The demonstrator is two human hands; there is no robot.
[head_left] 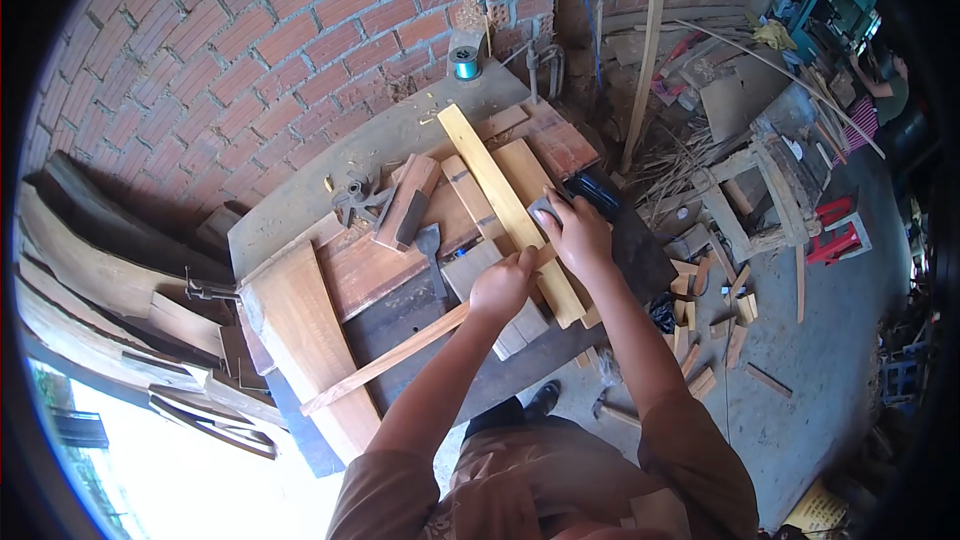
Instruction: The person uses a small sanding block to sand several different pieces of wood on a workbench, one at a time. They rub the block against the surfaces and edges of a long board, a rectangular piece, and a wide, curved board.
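A long pale plank point(490, 175) lies diagonally across the workbench point(380, 140), on top of other boards. My right hand point(578, 232) rests on the plank's near half, fingers closed over a small grey block point(545, 208) pressed against the wood. My left hand point(500, 285) is just left of the plank, fist closed around a thin wooden strip point(385, 360). The strip runs from the bench's near-left edge up to the plank. The two hands are a few centimetres apart.
A metal clamp point(355, 200), a dark-bladed tool point(430, 240) and a blue spool point(465, 65) sit on the bench against a brick wall point(250, 40). Wide boards point(300, 330) lean at left. Offcuts point(700, 340) litter the floor; a red stool point(835, 230) and another person point(885, 90) are far right.
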